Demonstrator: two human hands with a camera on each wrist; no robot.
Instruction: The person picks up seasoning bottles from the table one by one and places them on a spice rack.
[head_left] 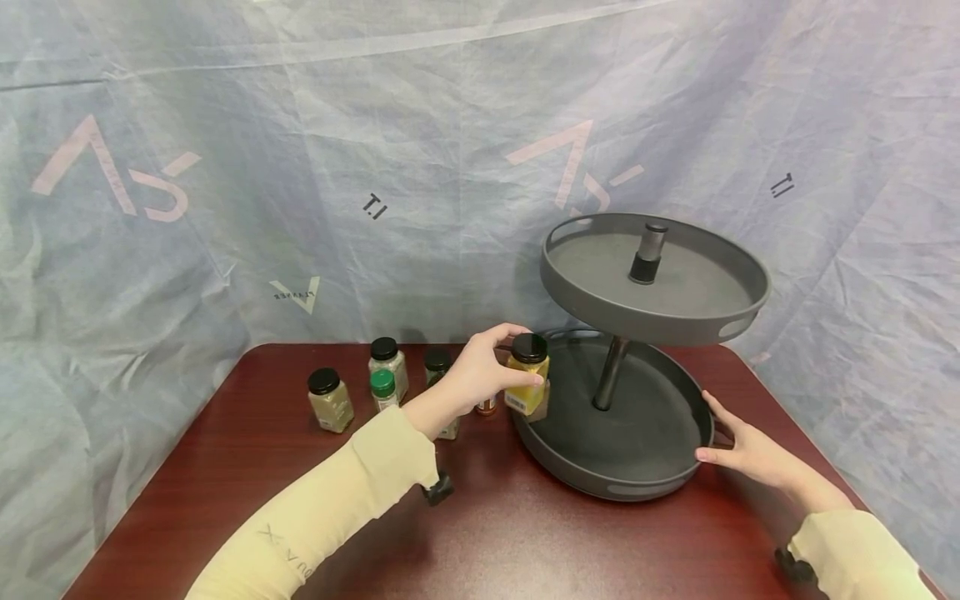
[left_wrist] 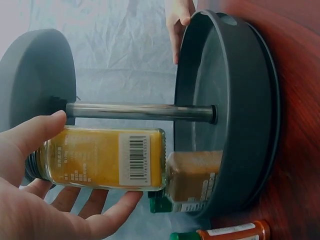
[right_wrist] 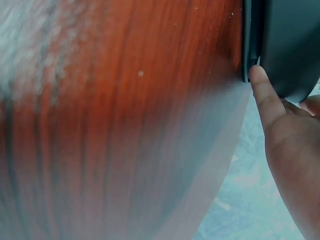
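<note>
My left hand (head_left: 480, 371) holds a glass spice jar (head_left: 527, 379) of yellow powder with a black lid, thumb on one side and fingers on the other. The jar is above the left edge of the lower tier of a grey two-tier turntable (head_left: 585, 479). In the left wrist view, a jar of brown powder (left_wrist: 192, 175) stands inside that tier, just beyond the yellow jar's base. My right hand (head_left: 757, 450) touches the right side of the lower tier, thumb and fingers spread and fairly straight. In the right wrist view, one fingertip (right_wrist: 257, 75) meets the turntable's bottom edge.
Left of the turntable stand several spice containers: a black-lidded jar (head_left: 331, 404), a pale jar (head_left: 386, 358), a green-capped bottle (head_left: 383, 387) and a dark-lidded jar (head_left: 437, 362). A small red-brown bottle (head_left: 486, 407) is near the tray. The upper tier (head_left: 697, 292) overhangs the lower one.
</note>
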